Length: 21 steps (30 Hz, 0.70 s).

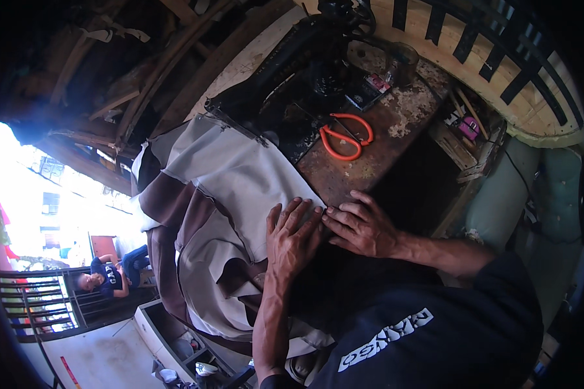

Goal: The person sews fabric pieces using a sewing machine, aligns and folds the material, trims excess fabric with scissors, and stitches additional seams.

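Observation:
A large piece of light grey cloth (240, 172) with dark brown parts spreads from the sewing machine (272, 78) toward my lap, its lower part bunched in folds. My left hand (291, 243) lies palm down on the cloth near its right edge, fingers stretched out. From the right, my right hand (366, 230) meets it at the cloth's edge; its fingers are bent and closed there, fingertips almost touching the left hand's. The thumbs are partly hidden. Orange-handled scissors (344, 137) rest on the worn machine table (370, 165), beyond both hands.
Small packets (370, 91) and a clear jar (403, 61) stand on the table's far part. To the right is an open wooden drawer (457, 146) with a pink item. At lower left, a compartmented box (169, 330) holds small things. Another person (113, 275) sits beyond it.

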Motion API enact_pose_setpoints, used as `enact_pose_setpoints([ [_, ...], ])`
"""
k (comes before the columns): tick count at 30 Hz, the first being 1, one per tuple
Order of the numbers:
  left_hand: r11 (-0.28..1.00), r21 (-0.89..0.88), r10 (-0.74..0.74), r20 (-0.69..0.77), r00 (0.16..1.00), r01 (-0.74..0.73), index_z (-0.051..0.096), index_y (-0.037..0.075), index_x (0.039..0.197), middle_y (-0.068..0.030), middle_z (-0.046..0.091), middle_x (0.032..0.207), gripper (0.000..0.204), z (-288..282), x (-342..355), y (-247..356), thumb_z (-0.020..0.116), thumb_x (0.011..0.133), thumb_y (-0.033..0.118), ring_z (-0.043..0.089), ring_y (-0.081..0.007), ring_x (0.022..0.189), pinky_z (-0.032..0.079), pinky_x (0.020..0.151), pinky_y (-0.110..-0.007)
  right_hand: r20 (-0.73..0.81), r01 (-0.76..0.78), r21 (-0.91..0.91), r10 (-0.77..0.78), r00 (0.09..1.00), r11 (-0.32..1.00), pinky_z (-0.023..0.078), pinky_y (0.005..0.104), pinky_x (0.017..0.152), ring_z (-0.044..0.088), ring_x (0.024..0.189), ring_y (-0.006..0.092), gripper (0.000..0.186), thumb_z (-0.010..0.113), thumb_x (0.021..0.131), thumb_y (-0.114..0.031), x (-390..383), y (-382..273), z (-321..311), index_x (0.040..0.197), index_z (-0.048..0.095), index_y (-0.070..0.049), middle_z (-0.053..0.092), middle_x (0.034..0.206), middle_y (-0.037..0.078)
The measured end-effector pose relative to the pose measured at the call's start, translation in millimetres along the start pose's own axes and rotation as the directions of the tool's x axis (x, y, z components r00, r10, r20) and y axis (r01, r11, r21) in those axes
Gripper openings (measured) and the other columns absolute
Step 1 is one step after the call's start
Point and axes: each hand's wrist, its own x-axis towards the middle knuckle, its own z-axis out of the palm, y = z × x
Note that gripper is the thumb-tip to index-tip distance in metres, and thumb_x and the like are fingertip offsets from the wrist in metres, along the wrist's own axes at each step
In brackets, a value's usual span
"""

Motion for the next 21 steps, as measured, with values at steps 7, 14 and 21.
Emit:
enact_pose_setpoints([
  [7, 1.000, -0.001, 0.009, 0.029, 1.000, -0.009, 0.075, 0.018, 0.123, -0.0071, 0.067, 0.133, 0.040, -0.9, 1.9, -1.7, 0.080, 0.083, 0.021, 0.059, -0.0263, 0.131, 0.040, 0.113, -0.053, 0.071, 0.009, 0.068, -0.014, 0.997, 0.998, 0.038, 0.0509, 0.116, 0.054, 0.126, 0.0204, 0.048, 0.072, 0.094, -0.039, -4.1, 7.2, -14.0, 0.132, 0.067, -0.010, 0.062, 0.137, 0.006],
  [14, 0.999, -0.049, 0.000, 0.043, 0.999, 0.002, 0.076, 0.015, 0.122, -0.0091, 0.067, 0.132, 0.035, -5.8, 5.3, 1.3, 0.077, 0.087, 0.015, 0.060, -0.0305, 0.130, 0.040, 0.111, -0.056, 0.068, -0.040, 0.206, 0.027, 0.997, 0.978, 0.042, 0.0467, 0.113, 0.056, 0.123, 0.0233, 0.049, 0.076, 0.091, -0.032, -1.5, 20.9, -21.2, 0.134, 0.065, -0.010, 0.061, 0.133, 0.007],
  [21, 0.998, -0.064, 0.010, 0.063, 0.998, -0.006, 0.075, 0.013, 0.124, -0.0109, 0.066, 0.135, 0.037, -9.0, 4.0, -2.2, 0.076, 0.087, 0.015, 0.058, -0.0315, 0.133, 0.039, 0.112, -0.056, 0.091, -0.006, 0.116, -0.005, 0.996, 0.993, 0.044, 0.0425, 0.104, 0.057, 0.117, 0.0228, 0.050, 0.075, 0.091, -0.038, 14.8, 17.1, -26.0, 0.133, 0.069, -0.010, 0.061, 0.125, 0.007],
])
